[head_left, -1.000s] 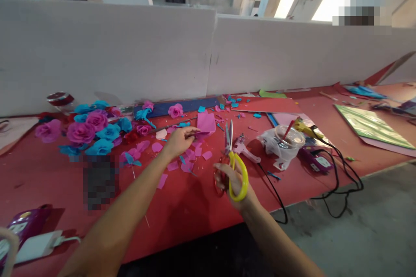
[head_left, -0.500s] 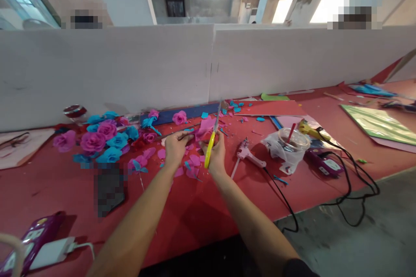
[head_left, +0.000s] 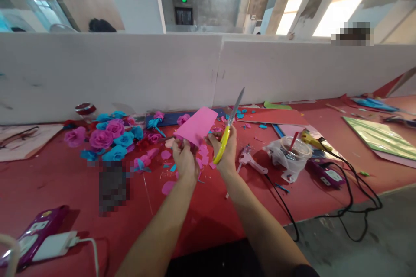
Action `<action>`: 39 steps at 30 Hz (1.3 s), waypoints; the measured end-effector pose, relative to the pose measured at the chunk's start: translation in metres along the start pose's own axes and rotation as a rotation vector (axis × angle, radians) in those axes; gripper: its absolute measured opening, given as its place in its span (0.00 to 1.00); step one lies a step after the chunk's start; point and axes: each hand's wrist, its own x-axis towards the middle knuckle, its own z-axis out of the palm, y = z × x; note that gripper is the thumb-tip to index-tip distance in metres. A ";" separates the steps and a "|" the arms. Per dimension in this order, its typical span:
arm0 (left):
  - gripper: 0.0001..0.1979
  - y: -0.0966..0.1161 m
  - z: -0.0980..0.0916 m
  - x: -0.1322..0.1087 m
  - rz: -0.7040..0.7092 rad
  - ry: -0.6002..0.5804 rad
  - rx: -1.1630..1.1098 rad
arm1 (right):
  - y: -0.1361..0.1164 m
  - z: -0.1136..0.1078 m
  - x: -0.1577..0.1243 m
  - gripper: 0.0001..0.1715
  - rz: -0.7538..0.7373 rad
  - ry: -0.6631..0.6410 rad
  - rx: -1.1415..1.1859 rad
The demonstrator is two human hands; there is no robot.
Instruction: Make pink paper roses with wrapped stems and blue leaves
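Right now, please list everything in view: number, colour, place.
paper: 1, pink, in left hand
scissors: 1, yellow-handled, in right hand
scraps: many, pink and blue, around hands
flowers: many, pink, blue, red, mostly left
glue gun: 1, pink, right
cup: 1, clear, in bag
bag: 1, whitish, right
tool: 1, yellow, right of cup
power strips: 2, purple, left and right
charger: 1, white, near left
cables: several, black, white, both sides
sheets: several, mixed, back and right
jar: 1, red-topped, back left
blurred thing: 1, dark, near flowers
table: 1, red, below
panels: 2, white, behind table
heads: some, dark-haired, beyond panels
left hand: 1, bare, centre
right hand: 1, bare, centre
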 end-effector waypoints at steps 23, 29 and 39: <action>0.11 -0.035 -0.088 -0.012 0.370 -0.188 1.205 | -0.051 -0.109 -0.103 0.25 0.817 -0.103 0.055; 0.12 -0.043 -0.087 -0.017 -0.014 -0.138 0.709 | -0.052 -0.107 -0.129 0.27 0.998 -0.081 0.074; 0.07 0.002 -0.095 0.027 -0.075 -0.236 0.843 | -0.032 -0.073 -0.150 0.24 1.263 -0.200 0.324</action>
